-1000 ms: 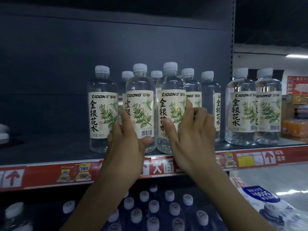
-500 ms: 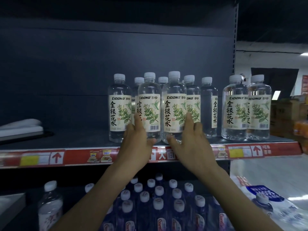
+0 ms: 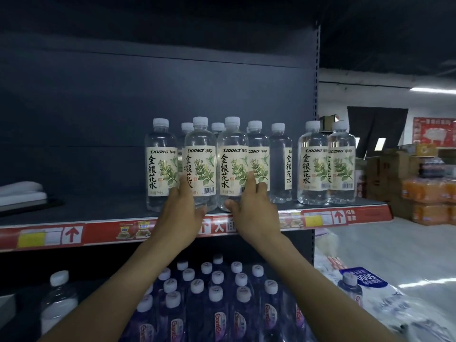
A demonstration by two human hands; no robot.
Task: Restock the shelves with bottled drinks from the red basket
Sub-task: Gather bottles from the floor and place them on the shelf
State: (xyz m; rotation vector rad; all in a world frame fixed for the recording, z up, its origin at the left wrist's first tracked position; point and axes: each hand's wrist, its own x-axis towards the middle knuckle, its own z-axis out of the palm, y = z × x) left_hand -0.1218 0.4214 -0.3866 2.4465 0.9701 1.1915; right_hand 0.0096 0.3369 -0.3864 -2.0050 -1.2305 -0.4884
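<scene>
The left hand [image 3: 181, 215] is resting against the lower body of one front-row bottle [image 3: 200, 164], fingers spread open along its left side and thumb reaching under its base, not closed around it. The right hand [image 3: 256, 211] is lying likewise open against the neighbouring bottle [image 3: 232, 164], index finger pointing up across the label and thumb extending left at the base. Both bottles are standing upright, touching each other, just behind the front edge of the shelf [image 3: 98, 211]. A third bottle [image 3: 161, 164] is standing just beside them on the left; further bottles are standing behind and to the right, with a pair [image 3: 325, 164] near the shelf's right end. The red price strip [image 3: 74, 234] is marking the front edge directly below both wrists. Left of the group, the shelf surface is lying bare up to a white folded item [image 3: 22, 191] at the far left. Purple-labelled bottles [image 3: 217, 304] are filling the lower shelf beneath the forearms.
</scene>
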